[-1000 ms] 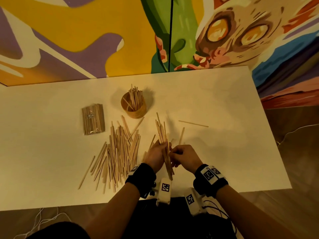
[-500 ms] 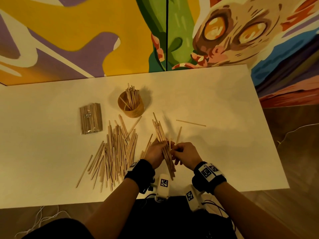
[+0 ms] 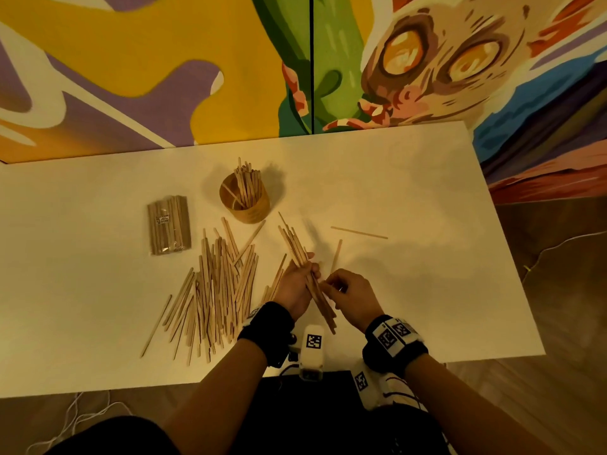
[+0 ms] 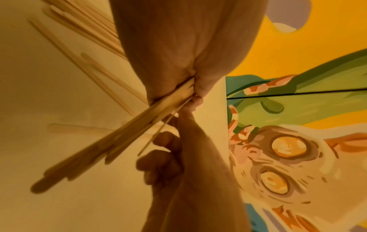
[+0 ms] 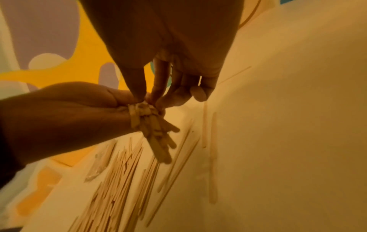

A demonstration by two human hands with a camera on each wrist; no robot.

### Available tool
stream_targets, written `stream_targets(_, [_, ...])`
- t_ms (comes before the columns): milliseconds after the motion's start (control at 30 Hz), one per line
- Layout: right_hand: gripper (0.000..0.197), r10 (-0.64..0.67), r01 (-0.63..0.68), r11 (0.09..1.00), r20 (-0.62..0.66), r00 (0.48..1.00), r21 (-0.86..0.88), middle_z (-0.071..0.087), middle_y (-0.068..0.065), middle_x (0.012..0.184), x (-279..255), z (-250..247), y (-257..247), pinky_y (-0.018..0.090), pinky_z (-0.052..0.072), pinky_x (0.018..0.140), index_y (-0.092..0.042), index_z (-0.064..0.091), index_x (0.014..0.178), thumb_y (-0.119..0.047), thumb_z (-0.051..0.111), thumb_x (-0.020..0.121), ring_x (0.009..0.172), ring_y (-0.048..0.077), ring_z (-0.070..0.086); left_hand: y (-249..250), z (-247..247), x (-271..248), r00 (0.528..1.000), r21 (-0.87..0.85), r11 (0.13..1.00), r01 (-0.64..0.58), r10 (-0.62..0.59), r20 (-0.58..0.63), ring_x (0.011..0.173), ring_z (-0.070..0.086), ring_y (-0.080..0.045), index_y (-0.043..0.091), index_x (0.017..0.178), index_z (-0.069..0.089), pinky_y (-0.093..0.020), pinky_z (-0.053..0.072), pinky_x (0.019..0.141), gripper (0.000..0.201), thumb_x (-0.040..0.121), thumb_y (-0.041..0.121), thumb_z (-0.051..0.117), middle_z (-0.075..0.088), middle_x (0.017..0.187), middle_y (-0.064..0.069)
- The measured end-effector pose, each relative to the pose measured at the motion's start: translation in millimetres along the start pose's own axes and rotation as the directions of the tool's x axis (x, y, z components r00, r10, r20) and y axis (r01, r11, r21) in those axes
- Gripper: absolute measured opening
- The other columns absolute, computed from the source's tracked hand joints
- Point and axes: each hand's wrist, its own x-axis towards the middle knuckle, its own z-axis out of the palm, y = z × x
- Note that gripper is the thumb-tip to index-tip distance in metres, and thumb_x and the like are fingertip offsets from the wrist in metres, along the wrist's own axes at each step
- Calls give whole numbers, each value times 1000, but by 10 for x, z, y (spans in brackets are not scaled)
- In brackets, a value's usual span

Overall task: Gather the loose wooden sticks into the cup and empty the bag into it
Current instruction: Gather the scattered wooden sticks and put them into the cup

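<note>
Wooden cup (image 3: pixel 244 201): sitting mid-table, already holding some sticks.
Left hand (image 3: pixel 295 285): fingers curling round a bundle (image 3: pixel 305 267).
Right hand (image 3: pixel 349 295): fingertips pinching that bundle.
Pile (image 3: pixel 216 287): lying loose, waiting.
Bag (image 3: pixel 169 224): lying full, unemptied.

Both forearms reach forward side by side, each with a dark band at the wrist. The left hand (image 3: pixel 297 285) has its fingers and thumb curled round a bundle of sticks (image 3: pixel 307 274), a firm grip (palm turned inward). The right hand (image 3: pixel 349 295) sits just beside it, fingers (image 5: pixel 158 87) bent, thumb and fingertips pinching at that same bundle.
</note>
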Motion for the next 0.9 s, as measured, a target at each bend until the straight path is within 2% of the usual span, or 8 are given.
stream_targets(100, [28, 183, -189, 975, 56, 981, 120, 68, 8, 90, -35, -52, 54, 31, 49, 66, -12, 63, 93, -40, 56, 94, 71, 20, 64, 114, -5, 39, 1000, -85, 996, -18, 18, 2, 61, 48, -16, 11, 106, 47, -32, 42, 63, 16, 102, 5, 33, 48, 70, -4])
stream_targets(200, [48, 436, -533, 759, 317, 842, 374, 65, 17, 90, -120, -59, 64, 36, 51, 66, -3, 59, 105, -48, 47, 97, 74, 26, 64, 186, 25, 42, 998, -125, 990, -64, 67, 16, 64, 48, -15, 13, 103, 48, -32, 41, 62, 17, 101, 4, 34, 48, 73, -3])
stream_targets(267, [54, 471, -667, 589, 477, 742, 456, 65, 19, 85, -198, -33, 52, 38, 55, 67, 0, 56, 106, -52, 44, 96, 73, 29, 66, 187, 68, 11, 993, -92, 989, -114, 117, 29, 67, 47, -15, 13, 102, 47, -31, 40, 63, 17, 102, 4, 33, 49, 74, -3])
stream_targets(367, [54, 425, -735, 422, 600, 678, 531, 66, 22, 90, -237, -8, 34, 37, 55, 63, 0, 56, 101, -51, 39, 98, 77, 31, 67, 124, 136, -51, 978, 36, 979, -203, 201, 54, 71, 48, -15, 16, 100, 48, -31, 39, 67, 18, 102, 3, 34, 51, 75, -3])
stream_targets(467, [47, 345, -725, 323, 638, 689, 608, 68, 26, 91, -188, -9, 21, 38, 57, 69, 4, 57, 98, -37, 33, 101, 82, 34, 70, 21, 179, -139, 963, 182, 947, -266, 254, 86, 74, 49, -15, 19, 98, 50, -31, 41, 68, 19, 100, 4, 38, 54, 79, -3])
stream_targets(633, [46, 269, -709, 334, 658, 703, 621, 66, 27, 98, -175, -12, 4, 40, 57, 75, 10, 60, 105, -22, 28, 99, 85, 35, 69, -52, 249, -268, 939, 297, 892, -340, 301, 168, 71, 51, -14, 24, 103, 50, -30, 46, 70, 23, 99, 4, 40, 54, 76, 2])
stream_targets(733, [44, 245, -678, 352, 635, 732, 645, 69, 21, 93, -176, -42, -58, 41, 56, 81, 5, 63, 101, -20, 27, 100, 85, 33, 68, -84, 279, -281, 930, 250, 901, -355, 313, 193, 65, 48, -14, 23, 110, 52, -27, 45, 67, 31, 95, -1, 39, 52, 68, 4])
stream_targets(900, [45, 209, -672, 287, 640, 740, 683, 68, 19, 106, -143, -47, -162, 43, 59, 80, -2, 58, 120, -25, 23, 104, 94, 31, 70, -101, 332, -357, 956, 58, 958, -280, 274, 104, 57, 47, -10, 13, 84, 64, -25, 34, 59, 30, 92, -5, 41, 50, 60, 3])
